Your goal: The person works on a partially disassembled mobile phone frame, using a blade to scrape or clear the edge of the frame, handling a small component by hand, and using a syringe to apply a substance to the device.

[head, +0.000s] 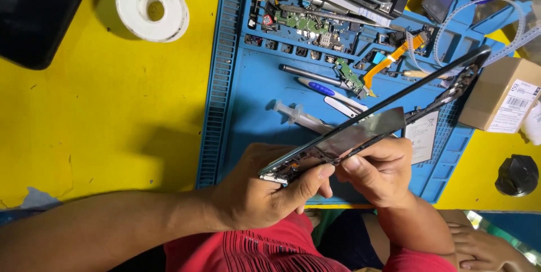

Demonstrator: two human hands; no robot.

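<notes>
Above the near edge of the blue ribbed work mat (225, 80), a slim opened phone frame (372, 120) is held edge-on and slanted, its low end at the left hand (253, 190) and its high end reaching up and right over the mat's right border. Left hand: palm turned inward, fingers wrapped under the frame's lower end, thumb (313, 179) pressed along its side — a firm grasp. Right hand (380, 173): just beside the left and touching the frame at mid-length, fingers curled beneath it and thumb laid against the edge, where a grey foil-like sheet (366, 130) stands partly lifted from the frame; whether the fingertips pinch that sheet or only steady the frame cannot be told. Both forearms enter from the bottom edge, the left one running long across the lower left.

Open room lies chiefly to the left: bare yellow table (101, 114) between the mat's left border and a white tape roll (152, 7), with a dark flat object at the top-left corner. Under the raised frame the mat carries a clear syringe (298, 115), a blue-and-white pen-like tool (329, 92), a green circuit board (350, 76) and an orange flex strip (391, 58) — all lying apart from the hands. Farther up, small parts fill the mat's tray compartments. Off the mat's right border stand a cardboard box (501, 100) and a black round knob-like object (517, 175).
</notes>
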